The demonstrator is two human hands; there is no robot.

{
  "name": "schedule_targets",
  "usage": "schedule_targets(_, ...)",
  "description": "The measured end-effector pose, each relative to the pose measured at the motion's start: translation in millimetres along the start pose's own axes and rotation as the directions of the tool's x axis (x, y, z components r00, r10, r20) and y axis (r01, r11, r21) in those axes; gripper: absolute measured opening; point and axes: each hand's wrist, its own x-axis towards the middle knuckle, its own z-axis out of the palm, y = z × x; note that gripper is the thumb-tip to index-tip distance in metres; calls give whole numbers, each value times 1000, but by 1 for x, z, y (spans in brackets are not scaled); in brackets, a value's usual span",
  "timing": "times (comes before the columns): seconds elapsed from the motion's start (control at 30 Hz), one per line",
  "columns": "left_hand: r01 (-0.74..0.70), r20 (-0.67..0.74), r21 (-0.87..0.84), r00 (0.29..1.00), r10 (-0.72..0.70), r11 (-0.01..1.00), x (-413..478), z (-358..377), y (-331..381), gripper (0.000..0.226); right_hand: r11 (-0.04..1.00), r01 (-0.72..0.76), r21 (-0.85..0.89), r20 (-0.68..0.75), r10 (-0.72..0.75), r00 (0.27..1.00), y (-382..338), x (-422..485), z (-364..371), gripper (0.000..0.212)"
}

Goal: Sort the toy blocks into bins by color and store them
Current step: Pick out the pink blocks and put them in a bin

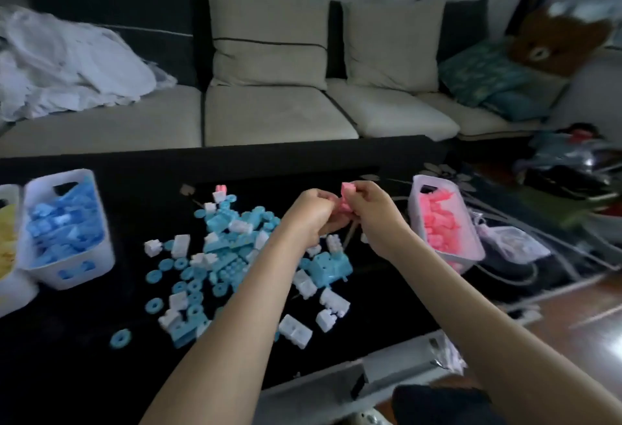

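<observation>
While your left hand (311,214) and right hand (372,212) are raised over the black table (67,340), both curl their fingers round the same joined pink blocks (346,202), held between them. White bin on the right (417,216): pink pieces, nearly full. White bin on the left (40,276): blue pieces, heaped. Bin at the far left edge (16,290): yellow contents, mostly cut off. Loose teal and white blocks (232,253) lie piled on the table between the bins, under your forearms.
</observation>
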Motion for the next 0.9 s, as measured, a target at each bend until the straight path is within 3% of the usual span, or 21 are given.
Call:
schedule_targets(0.2, -96, 198, -39, 975, 102, 995, 8, 81, -14, 4, 992, 53, -117, -92, -64, 994, -9, -3, -95, 11)
schedule_targets(0.33, -126, 257, -73, 956, 141, 989, 22, 117, -31, 3, 913, 68, -401, -194, -158, 968, -8, 0, -141, 11)
schedule_targets(0.43, -252, 221, 177, 952, 211, 951, 36, 131, -44, 21, 816, -1, -578, -172, -120, 978, -1, 5, -162, 16)
schedule_targets(0.53, -410, 198, 515, 911, 360, 753, 41, 139, -47, 24, 749, -18, -662, -142, -102, 985, 4, 9, -172, 20)
schedule_targets(0.73, -471, 424, 593, 872, 244, 653, 48, 142, -46, 63, 619, 7, -786, -64, -93, 994, 10, 13, -180, 35)
schedule_targets(0.9, -457, 383, 663, 888, 255, 593, 51, 134, -43, 56, 587, 61, -807, 73, -3, 997, 9, 6, -177, 66)
